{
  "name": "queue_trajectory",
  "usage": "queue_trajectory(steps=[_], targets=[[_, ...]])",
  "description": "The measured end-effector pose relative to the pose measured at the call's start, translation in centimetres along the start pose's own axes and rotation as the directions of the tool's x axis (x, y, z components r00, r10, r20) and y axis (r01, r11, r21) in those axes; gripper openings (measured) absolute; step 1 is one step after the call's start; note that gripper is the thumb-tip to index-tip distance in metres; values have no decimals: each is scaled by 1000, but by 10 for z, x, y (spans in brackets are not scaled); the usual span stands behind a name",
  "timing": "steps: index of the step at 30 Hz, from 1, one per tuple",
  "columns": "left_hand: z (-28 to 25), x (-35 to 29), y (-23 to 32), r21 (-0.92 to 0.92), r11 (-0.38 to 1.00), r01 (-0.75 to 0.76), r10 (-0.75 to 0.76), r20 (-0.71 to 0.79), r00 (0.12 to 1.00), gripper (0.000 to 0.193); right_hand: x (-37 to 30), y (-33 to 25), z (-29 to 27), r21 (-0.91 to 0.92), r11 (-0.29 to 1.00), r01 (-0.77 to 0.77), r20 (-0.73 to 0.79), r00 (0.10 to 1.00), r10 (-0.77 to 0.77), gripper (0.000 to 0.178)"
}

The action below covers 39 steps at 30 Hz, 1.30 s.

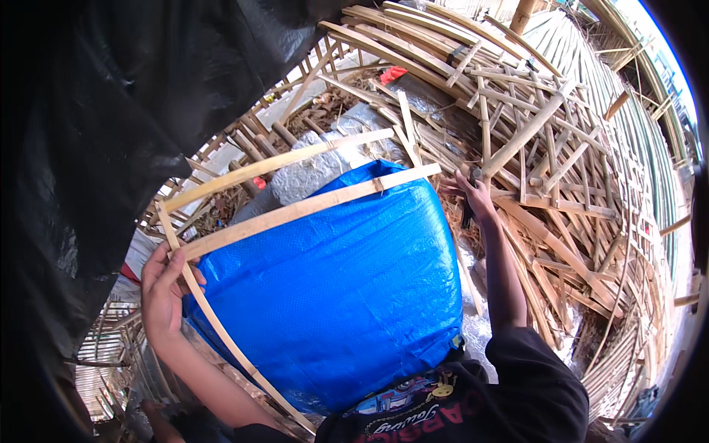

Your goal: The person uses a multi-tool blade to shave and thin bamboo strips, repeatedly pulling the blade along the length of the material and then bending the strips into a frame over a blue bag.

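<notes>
My left hand point(164, 286) is closed round a thin bamboo strip point(216, 317) at the left, close to where it meets other strips. That strip runs down toward my body. Two more bamboo slats reach rightward from it, an upper slat point(281, 164) and a lower slat point(310, 205), with their right ends apart. The lower slat crosses over a blue plastic sheet point(332, 295) spread before me. Right of the slats' ends, my right hand point(476, 198) is closed on what looks like a hammer point(475, 174), with a dark handle partly hidden by the fingers.
A large heap of bamboo pieces and lattice frames point(546, 162) fills the right side. Black sheeting point(96, 148) hangs at the left. Beyond the blue sheet lie a pale wrapped bundle point(314, 173), dry scraps and a small red piece point(393, 74).
</notes>
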<state>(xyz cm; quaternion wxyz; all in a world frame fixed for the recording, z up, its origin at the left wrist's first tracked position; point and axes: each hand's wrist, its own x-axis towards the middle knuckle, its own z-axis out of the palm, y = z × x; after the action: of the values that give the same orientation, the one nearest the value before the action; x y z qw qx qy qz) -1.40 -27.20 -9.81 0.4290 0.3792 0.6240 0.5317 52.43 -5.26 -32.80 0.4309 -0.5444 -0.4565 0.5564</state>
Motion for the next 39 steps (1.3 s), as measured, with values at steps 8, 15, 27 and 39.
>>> queue_trajectory(steps=[8, 15, 27, 39], targets=[[-5, -16, 16, 70, 996, 61, -57, -48, 997, 30, 31, -39, 64, -115, 993, 6, 208, 978, 18, 40], [-5, -29, 47, 112, 994, -19, 31, -101, 994, 39, 25, -79, 55, -293, 905, 308, 240, 940, -242, 36], [-58, -66, 131, 136, 950, -282, 282, 20, 959, 43, -76, -238, 70, -308, 785, 538, -177, 778, -603, 43], [-76, -85, 160, 38, 949, -314, 311, 60, 948, 42, -117, -308, 80, -316, 744, 589, -228, 714, -662, 48]])
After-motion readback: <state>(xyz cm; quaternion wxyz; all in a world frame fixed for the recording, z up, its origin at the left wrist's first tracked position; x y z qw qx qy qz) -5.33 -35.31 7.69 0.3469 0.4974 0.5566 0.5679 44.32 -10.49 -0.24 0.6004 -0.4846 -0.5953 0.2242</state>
